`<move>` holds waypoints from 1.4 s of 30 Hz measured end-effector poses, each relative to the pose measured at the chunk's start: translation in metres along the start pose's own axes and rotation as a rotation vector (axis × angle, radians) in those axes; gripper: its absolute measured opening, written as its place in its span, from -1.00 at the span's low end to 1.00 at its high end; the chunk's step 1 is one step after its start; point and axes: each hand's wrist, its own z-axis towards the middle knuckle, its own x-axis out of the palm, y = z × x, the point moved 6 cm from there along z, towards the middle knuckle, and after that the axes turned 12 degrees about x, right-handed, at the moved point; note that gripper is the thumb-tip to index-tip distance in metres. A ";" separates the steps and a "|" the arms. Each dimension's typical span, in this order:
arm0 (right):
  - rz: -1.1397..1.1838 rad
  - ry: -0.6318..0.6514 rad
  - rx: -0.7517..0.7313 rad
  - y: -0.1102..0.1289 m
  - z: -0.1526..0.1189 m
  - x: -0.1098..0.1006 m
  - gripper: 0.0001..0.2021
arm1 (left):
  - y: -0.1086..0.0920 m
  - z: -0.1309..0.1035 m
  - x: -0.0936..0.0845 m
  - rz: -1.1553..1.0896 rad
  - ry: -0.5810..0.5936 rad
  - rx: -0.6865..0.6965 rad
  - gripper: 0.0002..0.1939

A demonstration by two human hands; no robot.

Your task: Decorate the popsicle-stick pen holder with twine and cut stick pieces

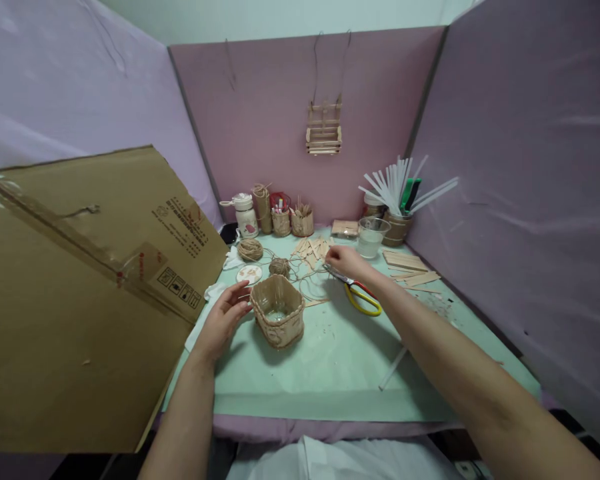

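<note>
A small basket (286,330) with a braided rim and clear lining stands upright near the middle of the table. My left hand (226,317) is at its left side, fingers apart, the fingertips at or very close to the rim. Farther forward and to the right, my right hand (347,261) has its fingers drawn together; what they hold, if anything, is hidden. Scissors (364,308) with yellow and red handles lie just below that hand, their blades partly behind it. Loose twine trails from a small twine ball (279,267) behind the basket toward the right hand.
A large cardboard sheet (90,300) leans along the left. Wooden sticks (313,249), a larger twine ball (251,250), and a plastic cup (373,237) are at the back. White glue sticks (393,187) stand in a pot; one glue stick (393,370) lies near the right forearm.
</note>
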 end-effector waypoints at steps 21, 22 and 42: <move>1.060 -0.159 0.042 0.017 -0.006 -0.134 -0.87 | -0.082 0.051 0.048 0.476 -0.004 0.349 -0.66; 1.064 -0.132 0.041 0.021 -0.007 -0.131 -0.89 | -0.094 0.063 0.069 0.561 0.069 0.416 -0.67; 0.488 -0.353 -0.031 0.046 -0.019 -0.088 -0.75 | -0.063 0.160 0.180 0.948 0.434 0.398 -0.85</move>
